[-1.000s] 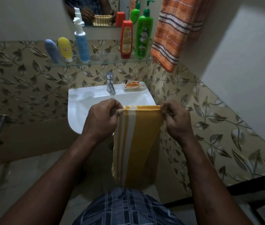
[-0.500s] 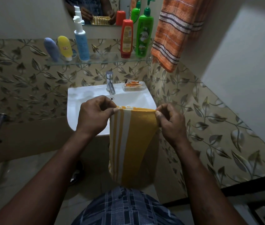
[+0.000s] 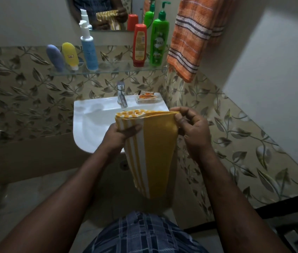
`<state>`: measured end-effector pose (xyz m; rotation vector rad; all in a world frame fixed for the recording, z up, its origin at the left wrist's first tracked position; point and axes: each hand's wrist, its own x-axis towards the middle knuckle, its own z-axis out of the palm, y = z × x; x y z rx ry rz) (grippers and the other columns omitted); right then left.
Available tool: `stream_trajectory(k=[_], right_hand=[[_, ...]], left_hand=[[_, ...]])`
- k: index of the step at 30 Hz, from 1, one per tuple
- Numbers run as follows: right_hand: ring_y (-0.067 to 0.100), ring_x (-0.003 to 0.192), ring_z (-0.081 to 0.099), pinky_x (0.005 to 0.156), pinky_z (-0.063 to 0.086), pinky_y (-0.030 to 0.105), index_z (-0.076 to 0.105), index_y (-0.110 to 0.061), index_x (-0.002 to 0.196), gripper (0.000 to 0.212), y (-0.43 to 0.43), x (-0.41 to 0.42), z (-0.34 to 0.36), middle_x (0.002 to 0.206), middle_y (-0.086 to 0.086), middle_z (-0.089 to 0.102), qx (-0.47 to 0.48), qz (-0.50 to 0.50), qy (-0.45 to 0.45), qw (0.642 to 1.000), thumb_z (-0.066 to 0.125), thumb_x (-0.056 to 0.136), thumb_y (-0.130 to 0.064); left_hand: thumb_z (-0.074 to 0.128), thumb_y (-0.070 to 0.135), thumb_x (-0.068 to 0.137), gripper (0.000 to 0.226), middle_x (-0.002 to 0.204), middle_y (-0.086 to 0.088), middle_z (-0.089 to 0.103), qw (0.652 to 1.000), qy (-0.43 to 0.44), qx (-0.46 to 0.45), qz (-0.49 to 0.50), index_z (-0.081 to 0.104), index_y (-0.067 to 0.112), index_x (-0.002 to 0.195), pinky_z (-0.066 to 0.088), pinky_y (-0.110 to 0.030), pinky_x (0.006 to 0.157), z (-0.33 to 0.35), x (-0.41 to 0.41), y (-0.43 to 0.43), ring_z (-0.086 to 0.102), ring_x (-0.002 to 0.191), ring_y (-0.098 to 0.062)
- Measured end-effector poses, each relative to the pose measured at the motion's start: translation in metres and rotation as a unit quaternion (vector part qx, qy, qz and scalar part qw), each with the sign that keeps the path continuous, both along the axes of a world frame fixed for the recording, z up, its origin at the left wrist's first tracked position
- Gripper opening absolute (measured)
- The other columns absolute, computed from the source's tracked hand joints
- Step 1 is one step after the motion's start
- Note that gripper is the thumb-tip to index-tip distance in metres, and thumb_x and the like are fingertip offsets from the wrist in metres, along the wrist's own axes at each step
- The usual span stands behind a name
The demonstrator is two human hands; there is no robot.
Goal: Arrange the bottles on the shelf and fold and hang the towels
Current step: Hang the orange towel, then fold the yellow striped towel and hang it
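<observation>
My left hand has slid down the towel, fingers gripping its striped side. My right hand pinches the top corner, mid-frame before the sink. Another fold seems near.

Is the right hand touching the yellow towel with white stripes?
Touching. The head view shows the right hand pinching the top corner of the yellow towel with white stripes between thumb and fingertips.

Yellow towel, white stripes
Orange towel with dark and white bands; red, green, blue, yellow bottles; white sink.
</observation>
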<state>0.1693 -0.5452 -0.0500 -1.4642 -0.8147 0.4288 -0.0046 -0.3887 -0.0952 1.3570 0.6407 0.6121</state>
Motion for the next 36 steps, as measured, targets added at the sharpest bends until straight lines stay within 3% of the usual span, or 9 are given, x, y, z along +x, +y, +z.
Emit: stream_trajectory(k=[7, 11, 13, 18, 21, 23, 26, 31, 36], right_hand=[[0.018, 0.093, 0.066, 0.074, 0.057, 0.035, 0.067, -0.015, 0.133, 0.031, -0.004, 0.026, 0.003, 0.114, 0.008, 0.070, 0.098, -0.051, -0.006, 0.994, 0.063, 0.103, -0.019], [0.033, 0.102, 0.065, 0.082, 0.060, 0.043, 0.048, -0.011, 0.144, 0.090, -0.008, 0.022, -0.029, 0.120, 0.016, 0.064, 0.069, 0.089, 0.188, 0.976, 0.081, 0.078, -0.063], [0.032, 0.115, 0.069, 0.089, 0.061, 0.044, 0.056, -0.010, 0.134, 0.096, -0.017, 0.012, -0.051, 0.123, 0.009, 0.073, -0.014, 0.155, 0.253, 0.955, 0.091, 0.062, -0.063], [0.033, 0.118, 0.070, 0.092, 0.062, 0.048, 0.056, -0.010, 0.141, 0.070, -0.010, -0.003, -0.062, 0.132, 0.013, 0.070, -0.073, 0.102, 0.246, 0.961, 0.086, 0.081, -0.027], [0.035, 0.113, 0.073, 0.095, 0.059, 0.054, 0.068, -0.012, 0.122, 0.050, 0.000, 0.001, -0.044, 0.121, 0.013, 0.076, -0.048, 0.077, 0.251, 0.964, 0.078, 0.078, -0.032], [0.033, 0.110, 0.074, 0.096, 0.059, 0.055, 0.071, -0.017, 0.116, 0.043, 0.006, 0.003, -0.035, 0.118, 0.010, 0.077, -0.056, 0.069, 0.235, 0.968, 0.079, 0.078, -0.035], [0.034, 0.112, 0.072, 0.101, 0.056, 0.060, 0.071, -0.015, 0.115, 0.050, 0.016, 0.008, -0.028, 0.117, 0.009, 0.077, -0.081, 0.037, 0.195, 0.977, 0.086, 0.077, -0.044], [0.034, 0.120, 0.069, 0.095, 0.060, 0.048, 0.053, -0.006, 0.143, 0.095, 0.005, 0.012, -0.051, 0.133, 0.017, 0.069, -0.039, 0.174, 0.287, 0.941, 0.091, 0.068, -0.050], [0.036, 0.112, 0.070, 0.097, 0.058, 0.053, 0.071, -0.008, 0.124, 0.040, 0.005, -0.003, -0.063, 0.122, 0.018, 0.073, -0.048, 0.174, 0.277, 0.944, 0.073, 0.084, -0.011]], left_hand=[[0.075, 0.035, 0.087, 0.021, 0.105, -0.008, 0.080, 0.998, -0.069, -0.011, -0.009, 0.080, 0.021, 0.102, 0.063, -0.045, 0.089, 0.021, 0.016, -0.006, 0.076, 0.099, -0.027], [0.066, 0.033, 0.096, 0.024, 0.103, -0.008, 0.081, 0.998, -0.055, -0.038, -0.007, 0.075, 0.014, 0.107, 0.063, -0.044, 0.086, 0.030, 0.023, -0.013, 0.078, 0.096, -0.025], [0.064, 0.030, 0.100, 0.021, 0.098, -0.006, 0.081, 0.999, -0.036, -0.029, -0.007, 0.075, 0.014, 0.106, 0.062, -0.043, 0.084, 0.029, 0.023, -0.014, 0.077, 0.092, -0.023], [0.067, 0.046, 0.099, 0.036, 0.095, -0.007, 0.077, 0.998, -0.036, -0.013, -0.051, 0.074, 0.015, 0.114, 0.059, -0.043, 0.079, 0.030, 0.013, 0.002, 0.075, 0.088, -0.024], [0.092, 0.062, 0.062, 0.076, 0.112, -0.002, 0.078, 0.987, -0.005, -0.018, -0.157, 0.070, 0.021, 0.123, 0.061, -0.033, 0.084, 0.011, -0.007, 0.016, 0.075, 0.104, -0.021], [0.097, 0.059, 0.054, 0.069, 0.113, -0.007, 0.079, 0.986, 0.044, 0.005, -0.158, 0.079, 0.021, 0.109, 0.061, -0.040, 0.091, -0.007, -0.017, 0.013, 0.076, 0.106, -0.027], [0.087, 0.035, 0.077, 0.035, 0.107, -0.011, 0.080, 0.997, 0.030, -0.035, -0.057, 0.080, 0.016, 0.105, 0.062, -0.045, 0.091, -0.016, -0.017, 0.004, 0.075, 0.102, -0.033], [0.072, 0.027, 0.097, 0.023, 0.117, -0.010, 0.078, 0.999, 0.002, -0.046, -0.005, 0.076, 0.021, 0.118, 0.057, -0.052, 0.100, -0.003, -0.005, 0.005, 0.075, 0.110, -0.032], [0.068, 0.039, 0.098, 0.038, 0.116, -0.017, 0.077, 1.000, -0.011, -0.015, -0.011, 0.073, 0.010, 0.121, 0.060, -0.048, 0.095, 0.011, -0.002, 0.008, 0.075, 0.104, -0.031]])
